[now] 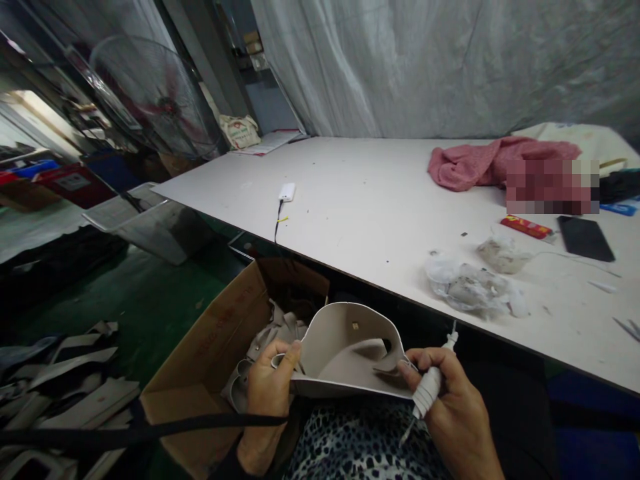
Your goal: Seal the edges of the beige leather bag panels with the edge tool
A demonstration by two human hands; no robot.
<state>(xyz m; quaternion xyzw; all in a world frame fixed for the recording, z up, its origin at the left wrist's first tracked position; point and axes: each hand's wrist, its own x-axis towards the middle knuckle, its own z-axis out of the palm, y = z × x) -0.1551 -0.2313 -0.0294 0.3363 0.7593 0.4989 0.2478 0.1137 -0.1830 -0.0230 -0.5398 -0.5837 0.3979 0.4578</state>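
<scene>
A curved beige leather bag piece [345, 347] with a small metal stud rests over my lap. My left hand [267, 400] pinches its left edge, thumb on top. My right hand [450, 413] grips a white pen-like tool [433, 380] and also pinches the piece's right edge with thumb and forefinger. Both hands are closed.
An open cardboard box [210, 360] of beige leather parts stands by my left knee. A white table [380, 200] carries a pink cloth [475, 163], crumpled plastic bags [470, 287], a black phone [585, 238], a red lighter [526, 227] and a white charger [287, 192]. A fan [150, 93] stands far left.
</scene>
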